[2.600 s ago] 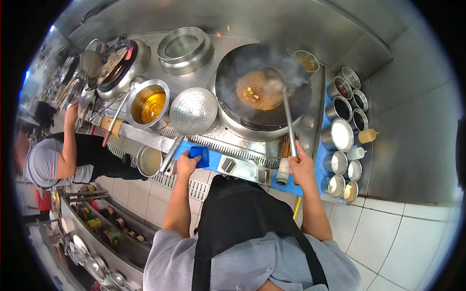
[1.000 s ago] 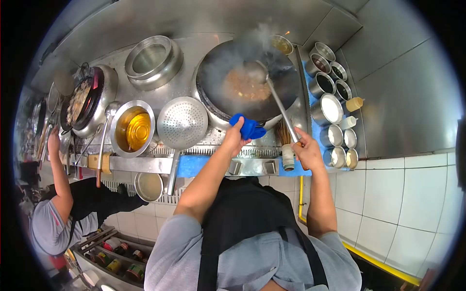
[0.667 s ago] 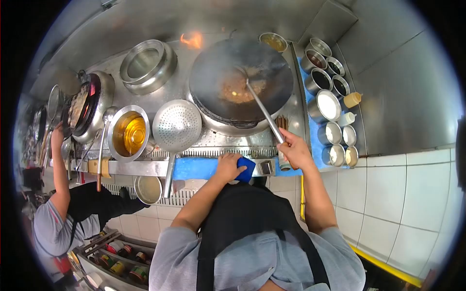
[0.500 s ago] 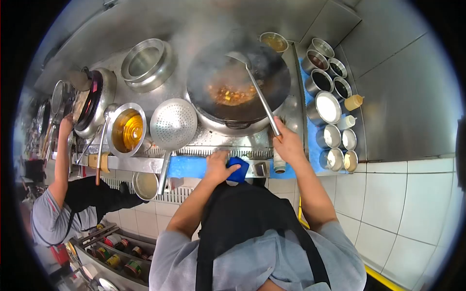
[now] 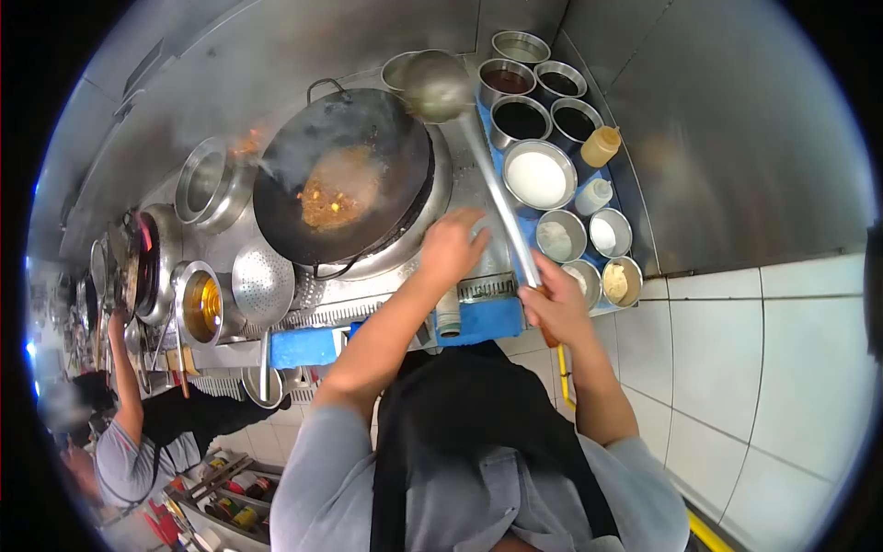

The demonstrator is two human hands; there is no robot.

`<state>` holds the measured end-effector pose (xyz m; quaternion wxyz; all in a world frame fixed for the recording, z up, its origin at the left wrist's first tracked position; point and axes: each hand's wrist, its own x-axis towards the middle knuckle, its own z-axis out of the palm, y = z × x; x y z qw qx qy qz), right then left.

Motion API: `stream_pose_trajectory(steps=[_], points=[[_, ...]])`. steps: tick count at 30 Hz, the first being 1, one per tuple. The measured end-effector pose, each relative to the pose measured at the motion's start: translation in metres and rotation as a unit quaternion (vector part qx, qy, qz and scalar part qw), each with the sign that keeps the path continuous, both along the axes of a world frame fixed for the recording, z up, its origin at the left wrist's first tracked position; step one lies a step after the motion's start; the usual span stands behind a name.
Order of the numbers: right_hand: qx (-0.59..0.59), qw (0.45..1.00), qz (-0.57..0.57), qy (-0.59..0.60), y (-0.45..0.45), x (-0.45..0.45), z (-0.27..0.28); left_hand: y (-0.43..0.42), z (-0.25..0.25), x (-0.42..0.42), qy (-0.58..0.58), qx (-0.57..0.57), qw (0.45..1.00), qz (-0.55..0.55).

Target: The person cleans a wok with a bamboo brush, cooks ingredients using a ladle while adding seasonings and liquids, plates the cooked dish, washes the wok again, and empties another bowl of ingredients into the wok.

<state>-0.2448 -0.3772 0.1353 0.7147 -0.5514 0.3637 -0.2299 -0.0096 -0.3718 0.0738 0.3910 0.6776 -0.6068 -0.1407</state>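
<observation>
My right hand (image 5: 559,302) is wrapped round the wooden handle of a long metal ladle (image 5: 497,184). The ladle's bowl is raised beside the wok, over a small metal container (image 5: 398,72) at the back. My left hand (image 5: 453,247) has its fingers apart and holds nothing, just right of the wok's near edge. The black wok (image 5: 276,207) tilts on its burner ring, with reddish-brown food (image 5: 340,189) and some yellow pieces steaming inside. A bundle of sticks with a wrapped handle (image 5: 448,313) lies below my left wrist.
Metal containers of sauces and powders (image 5: 541,178) and squeeze bottles (image 5: 602,145) line the right side. Left of the wok are a perforated skimmer (image 5: 263,283), a bowl of oil (image 5: 201,305) and a metal ring (image 5: 213,187). Another person's arm (image 5: 126,377) reaches toward a far-left wok.
The ladle has come out of the wok to the back container. My left hand has let go of the blue cloth and moved up and right. The view has shifted rightward.
</observation>
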Motion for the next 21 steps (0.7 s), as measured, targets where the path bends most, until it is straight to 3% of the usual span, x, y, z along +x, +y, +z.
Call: stream_pose_trajectory(steps=[1, 4, 6, 10, 17, 19, 21], points=[[-0.009, 0.999, -0.031, 0.019, -0.001, -0.022, 0.003, -0.034, -0.006, -0.014, -0.042, -0.043, 0.998, -0.028], [-0.013, 0.991, -0.091, 0.094, -0.003, -0.072, 0.002, -0.13, -0.034, -0.051, -0.112, 0.122, 0.985, -0.038], [-0.009, 0.988, -0.125, 0.088, -0.001, -0.095, -0.003, -0.169, -0.044, -0.066, -0.227, 0.214, 0.948, -0.062], [-0.005, 0.98, -0.19, 0.057, 0.008, -0.124, -0.012, -0.201, -0.061, -0.082, -0.238, 0.242, 0.94, -0.018], [-0.05, 0.972, -0.163, 0.165, 0.017, -0.159, -0.013, -0.218, -0.079, -0.073, -0.197, 0.246, 0.949, 0.017], [-0.053, 0.968, -0.148, 0.193, 0.021, -0.166, -0.012, -0.224, -0.074, -0.061, -0.211, 0.233, 0.949, 0.009], [-0.002, 0.974, -0.143, 0.174, 0.021, -0.156, 0.004, -0.219, -0.025, -0.038, -0.195, 0.236, 0.952, -0.027]])
